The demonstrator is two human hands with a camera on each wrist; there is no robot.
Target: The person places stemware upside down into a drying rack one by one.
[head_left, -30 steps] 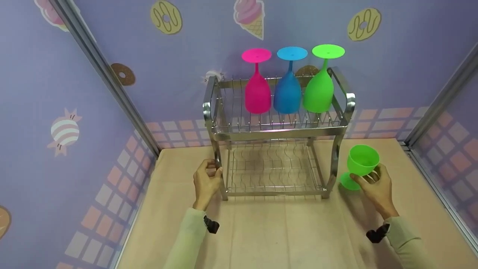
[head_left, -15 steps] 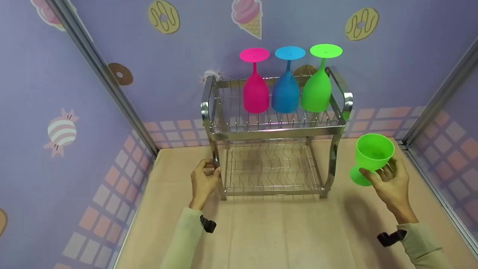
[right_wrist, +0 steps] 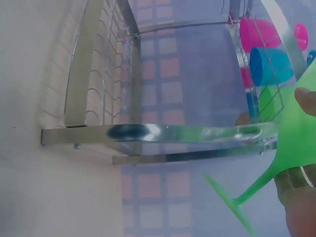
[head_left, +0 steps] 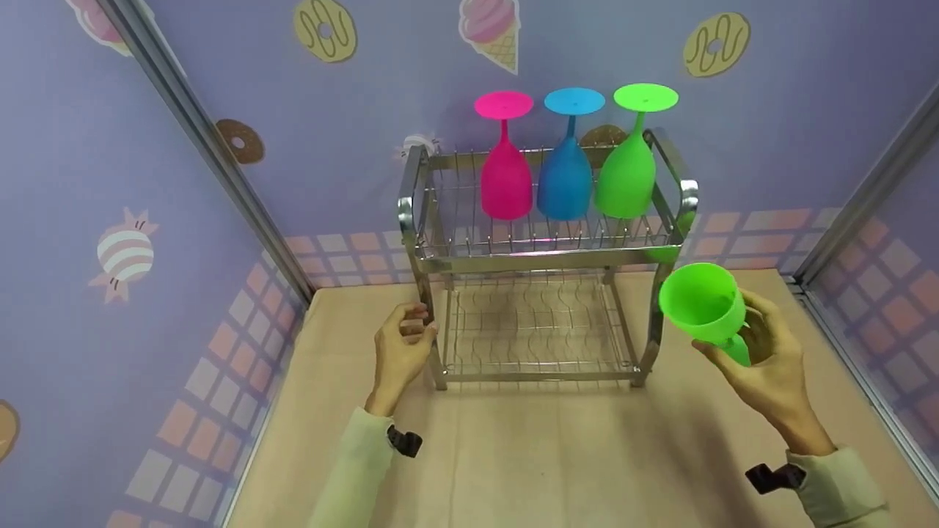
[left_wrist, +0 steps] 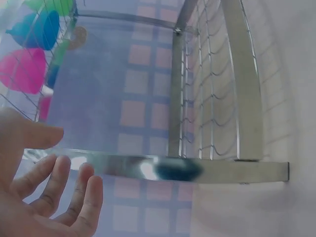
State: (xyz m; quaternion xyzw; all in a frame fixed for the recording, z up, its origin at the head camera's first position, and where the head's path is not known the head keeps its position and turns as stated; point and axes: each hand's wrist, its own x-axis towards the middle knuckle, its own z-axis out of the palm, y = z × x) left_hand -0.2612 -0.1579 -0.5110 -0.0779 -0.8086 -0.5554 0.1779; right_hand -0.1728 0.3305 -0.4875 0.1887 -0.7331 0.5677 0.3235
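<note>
A green plastic goblet [head_left: 702,301] is gripped round its bowl by my right hand [head_left: 766,370], off the table and to the right of the metal rack [head_left: 543,260]. Its mouth tilts toward the upper left; the stem and foot show in the right wrist view, where the goblet [right_wrist: 296,133] is partly covered by fingers. My left hand [head_left: 402,348] is beside the rack's left front post, fingers loosely bent. In the left wrist view the thumb and fingers of the left hand [left_wrist: 47,192] stand apart near the post, holding nothing; contact is unclear.
On the upper tier stand a pink goblet [head_left: 506,180], a blue goblet [head_left: 564,183] and another green goblet [head_left: 626,180], all upside down. The wire lower tier [head_left: 539,326] is below. A beige cloth [head_left: 506,455] covers the table, with patterned walls around it.
My right hand has raised the green goblet, moving first right, then turning its mouth leftward toward the rack. My left hand has stayed near the left post with little movement.
</note>
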